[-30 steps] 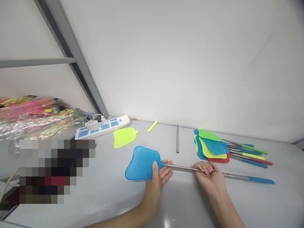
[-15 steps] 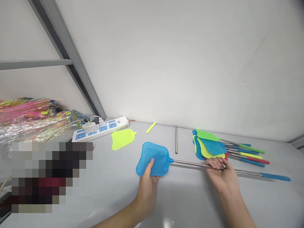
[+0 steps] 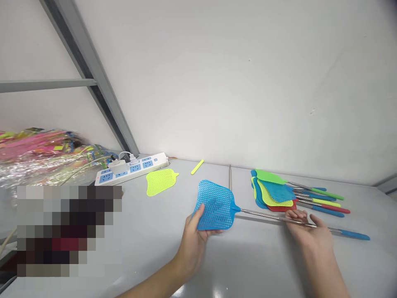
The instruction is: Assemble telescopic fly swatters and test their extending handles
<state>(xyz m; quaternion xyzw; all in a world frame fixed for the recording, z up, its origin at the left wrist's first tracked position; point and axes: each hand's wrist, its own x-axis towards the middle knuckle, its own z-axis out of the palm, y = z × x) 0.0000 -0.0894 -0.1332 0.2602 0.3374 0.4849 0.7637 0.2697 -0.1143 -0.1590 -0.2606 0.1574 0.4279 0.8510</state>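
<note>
A blue fly swatter (image 3: 215,205) is held level above the grey table, with its mesh head to the left. My left hand (image 3: 195,236) pinches that head, thumb on top and fingers beneath. Farther right, the thin metal shaft lies across the curled fingers of my right hand (image 3: 310,229), whose thumb stands off the shaft. The blue grip (image 3: 355,235) extends beyond my right hand. Behind the head is a metal tube (image 3: 230,176), partly covered by the mesh. A pile of fly swatters (image 3: 276,194) in green, blue, yellow and red lies behind my right hand.
A loose yellow swatter head (image 3: 161,182) and a yellow grip (image 3: 197,167) lie on the table (image 3: 155,236). The white power strip (image 3: 133,167) has plugs in it. Plastic-wrapped goods (image 3: 40,153) are piled at left, beside a blurred-out area. A wall stands behind.
The swatter's head has moved right with my left hand, and the blue grip slightly left, so the shaft looks shorter. My right hand has shifted right along the shaft.
</note>
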